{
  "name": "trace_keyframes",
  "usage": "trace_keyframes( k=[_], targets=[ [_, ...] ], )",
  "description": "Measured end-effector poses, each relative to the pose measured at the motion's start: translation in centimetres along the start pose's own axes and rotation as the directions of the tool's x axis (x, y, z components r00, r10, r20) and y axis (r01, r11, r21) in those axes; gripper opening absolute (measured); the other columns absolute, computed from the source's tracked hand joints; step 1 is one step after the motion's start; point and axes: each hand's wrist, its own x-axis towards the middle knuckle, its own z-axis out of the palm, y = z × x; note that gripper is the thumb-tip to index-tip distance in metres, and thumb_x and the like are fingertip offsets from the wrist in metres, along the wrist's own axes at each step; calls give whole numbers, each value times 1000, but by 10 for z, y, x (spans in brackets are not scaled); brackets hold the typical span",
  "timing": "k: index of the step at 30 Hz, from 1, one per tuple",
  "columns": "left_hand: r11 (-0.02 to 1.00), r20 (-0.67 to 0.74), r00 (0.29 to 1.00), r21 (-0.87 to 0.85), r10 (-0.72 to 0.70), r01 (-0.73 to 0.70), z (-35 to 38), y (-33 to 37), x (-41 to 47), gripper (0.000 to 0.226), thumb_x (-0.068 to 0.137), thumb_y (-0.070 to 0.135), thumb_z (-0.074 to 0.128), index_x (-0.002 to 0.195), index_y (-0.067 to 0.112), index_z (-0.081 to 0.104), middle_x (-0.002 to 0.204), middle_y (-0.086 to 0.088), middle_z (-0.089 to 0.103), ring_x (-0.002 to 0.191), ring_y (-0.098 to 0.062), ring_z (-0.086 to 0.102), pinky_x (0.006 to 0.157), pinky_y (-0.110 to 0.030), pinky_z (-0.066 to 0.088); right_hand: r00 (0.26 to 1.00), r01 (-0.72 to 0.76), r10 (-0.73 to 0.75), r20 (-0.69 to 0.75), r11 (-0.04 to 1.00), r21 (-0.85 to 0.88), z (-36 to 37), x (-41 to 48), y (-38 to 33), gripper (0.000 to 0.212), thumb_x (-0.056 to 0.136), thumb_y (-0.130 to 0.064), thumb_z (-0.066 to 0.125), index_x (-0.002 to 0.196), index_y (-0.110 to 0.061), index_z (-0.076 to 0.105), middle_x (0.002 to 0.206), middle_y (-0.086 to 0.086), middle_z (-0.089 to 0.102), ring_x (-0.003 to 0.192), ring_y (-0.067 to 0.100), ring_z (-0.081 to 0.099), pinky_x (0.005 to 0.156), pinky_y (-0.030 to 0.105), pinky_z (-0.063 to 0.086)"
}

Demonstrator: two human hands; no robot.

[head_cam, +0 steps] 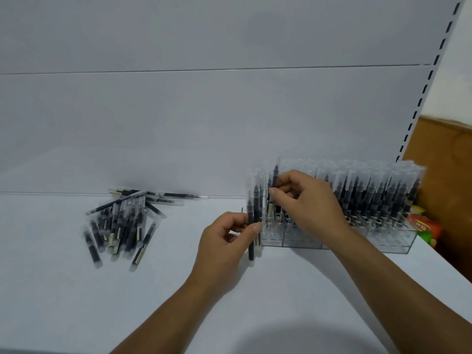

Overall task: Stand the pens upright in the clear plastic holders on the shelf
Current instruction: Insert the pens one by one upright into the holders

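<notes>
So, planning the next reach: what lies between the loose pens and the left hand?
Bare shelf between loose pens and left hand, in the head view.

Left hand [224, 241] grips pens [251, 200]; right hand [304, 198] pinches pen [275, 175].

Shelf [127, 290]: pale grey-white, flat, matt, evenly lit.
Back panel [178, 111]: same pale grey, plain; one thin horizontal seam [153, 72] crossed it high up.
Slotted upright [431, 72]: white metal with a row of dark slots, at the right edge, slanting in the view.
Wall [457, 60]: white, beyond the upright.
Wooden panel [444, 154]: brown, lower right, past the shelf end.
Shadow [255, 338]: soft, on the shelf's near edge.
</notes>
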Motion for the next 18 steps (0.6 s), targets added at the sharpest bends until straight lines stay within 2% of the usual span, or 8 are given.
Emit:
trace_keyframes(
  k=[3, 6, 8, 11, 14, 18],
  targets=[
    [1000, 12, 1000, 13, 4, -4, 0, 1, -1, 5, 83, 13, 73, 87, 17, 74, 80, -3, 71, 65, -9, 60, 61, -15, 48, 999, -2, 7, 50, 995, -101, 0, -1, 0, 7, 86, -37, 70, 88, -37, 63, 76, -21, 65, 74, -3, 61, 73, 26, 53],
    [1000, 19, 1000, 28, 4, -5, 0, 1, -1, 6, 84, 13, 73, 88, 16, 74, 81, -3, 71, 66, -8, 60, 61, -14, 48, 995, -11, 28, 91, 983, -184, 0, -3, 1, 10, 87, -41, 69, 94, -34, 66, 75, -24, 62, 74, -5, 59, 74, 27, 53],
    [999, 22, 1000, 36, -1, 0, 0, 2, -1, 6, 84, 14, 72, 89, 17, 74, 81, -2, 71, 66, -8, 60, 61, -14, 48, 994, -21, 43, 105, 979, -203, 0, -4, 2, 15, 87, -41, 68, 98, -32, 68, 77, -23, 63, 77, -3, 60, 77, 30, 54],
    [999, 25, 1000, 34, 0, -1, 0, 2, -1, 7, 83, 13, 72, 88, 17, 74, 80, -2, 71, 64, -6, 60, 60, -13, 47, 993, -34, 56, 102, 980, -197, -5, -6, 2, 11, 86, -42, 69, 95, -35, 68, 78, -22, 65, 78, -1, 61, 78, 34, 56],
    [999, 31, 1000, 35, -3, 2, 1, 2, -1, 7, 83, 11, 72, 88, 17, 74, 80, -3, 71, 64, -6, 60, 59, -13, 47, 996, -53, 60, 66, 994, -98, -8, -11, 5, 5, 85, -42, 69, 86, -36, 69, 73, -20, 66, 70, -2, 61, 69, 27, 55],
    [999, 40, 999, 38, -3, 1, 1, 3, -1, 7, 84, 10, 72, 88, 15, 73, 80, -6, 71, 64, -7, 60, 58, -14, 47, 995, -19, -7, 103, 968, 250, -10, -19, -5, 14, 87, -42, 65, 85, -30, 72, 79, -6, 72, 64, 11, 62, 60, 20, 52]
  ],
)
